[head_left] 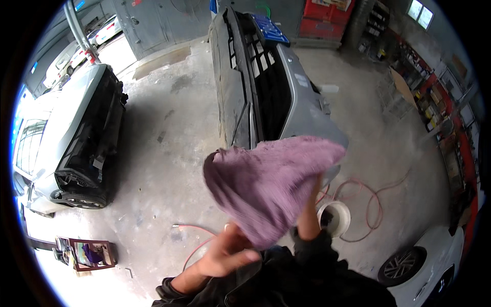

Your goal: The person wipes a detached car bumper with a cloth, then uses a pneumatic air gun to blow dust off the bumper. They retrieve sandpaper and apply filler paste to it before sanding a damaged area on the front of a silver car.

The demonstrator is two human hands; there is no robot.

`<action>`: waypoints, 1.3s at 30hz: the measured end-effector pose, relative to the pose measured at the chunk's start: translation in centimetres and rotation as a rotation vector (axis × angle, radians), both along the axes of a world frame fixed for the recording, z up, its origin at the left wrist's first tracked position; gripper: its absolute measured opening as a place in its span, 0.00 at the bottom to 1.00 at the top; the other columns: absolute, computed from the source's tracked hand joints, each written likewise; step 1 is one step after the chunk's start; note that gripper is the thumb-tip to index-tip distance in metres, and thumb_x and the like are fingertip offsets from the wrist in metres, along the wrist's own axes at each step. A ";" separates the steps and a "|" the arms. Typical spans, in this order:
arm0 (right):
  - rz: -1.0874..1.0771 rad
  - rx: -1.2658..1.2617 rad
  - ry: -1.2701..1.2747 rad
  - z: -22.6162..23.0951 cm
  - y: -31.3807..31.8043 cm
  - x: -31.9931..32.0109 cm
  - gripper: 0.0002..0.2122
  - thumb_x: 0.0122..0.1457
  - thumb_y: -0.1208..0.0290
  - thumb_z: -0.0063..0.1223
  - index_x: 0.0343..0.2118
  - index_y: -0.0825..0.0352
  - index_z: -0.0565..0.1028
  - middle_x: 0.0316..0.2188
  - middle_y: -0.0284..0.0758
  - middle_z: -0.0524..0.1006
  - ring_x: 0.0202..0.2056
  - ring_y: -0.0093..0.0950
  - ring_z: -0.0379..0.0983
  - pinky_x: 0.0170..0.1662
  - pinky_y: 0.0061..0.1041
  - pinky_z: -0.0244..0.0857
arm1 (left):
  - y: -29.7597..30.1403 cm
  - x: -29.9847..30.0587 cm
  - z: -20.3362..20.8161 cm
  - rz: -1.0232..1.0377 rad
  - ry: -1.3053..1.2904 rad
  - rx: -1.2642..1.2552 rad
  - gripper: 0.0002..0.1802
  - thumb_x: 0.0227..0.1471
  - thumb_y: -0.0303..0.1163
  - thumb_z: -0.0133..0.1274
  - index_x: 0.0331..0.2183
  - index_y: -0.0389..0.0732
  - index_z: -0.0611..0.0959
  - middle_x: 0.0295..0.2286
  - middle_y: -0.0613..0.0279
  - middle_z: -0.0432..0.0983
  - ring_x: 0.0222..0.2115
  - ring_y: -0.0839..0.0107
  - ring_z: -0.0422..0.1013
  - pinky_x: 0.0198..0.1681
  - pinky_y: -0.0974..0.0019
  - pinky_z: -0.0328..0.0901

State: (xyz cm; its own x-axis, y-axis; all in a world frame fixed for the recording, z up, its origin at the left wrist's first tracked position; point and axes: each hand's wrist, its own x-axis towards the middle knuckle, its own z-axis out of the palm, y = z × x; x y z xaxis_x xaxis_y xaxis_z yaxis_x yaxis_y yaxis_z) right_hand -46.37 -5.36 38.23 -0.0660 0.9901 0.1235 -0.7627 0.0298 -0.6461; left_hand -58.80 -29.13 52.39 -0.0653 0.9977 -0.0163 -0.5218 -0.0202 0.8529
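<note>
A mauve towel-like cloth (273, 187) is spread in the air in front of me, its edges blurred by motion. My right hand is behind it, with only the wrist and part of the forearm showing below; the cloth drapes over that hand and appears held up by it. At the cloth's lower left edge is my left hand (225, 256), its thumb stretched out apart from the fingers. Some of its fingertips are covered by the cloth. Just beyond the cloth stands a silver-grey car bumper (309, 120) with a black grille (271, 84) and a blue plate (268, 29).
A pale bucket (335, 219) and a coiled red hose (377, 210) are on the concrete floor to my right. At left is a car (76, 133) with its front stripped. A white car (434, 271) is at lower right, a small wooden cart (94, 255) at lower left.
</note>
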 end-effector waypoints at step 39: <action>0.126 -0.219 -0.146 3.0 -2.4 -3.3 0.15 0.66 0.55 0.40 0.41 0.61 0.72 0.36 0.31 0.73 0.35 0.22 0.67 0.31 0.21 0.61 | 21.4 -3.9 -10.3 0.235 -0.786 -0.106 0.15 0.51 0.33 0.49 0.41 0.37 0.73 0.41 0.59 0.69 0.41 0.71 0.67 0.45 0.67 0.63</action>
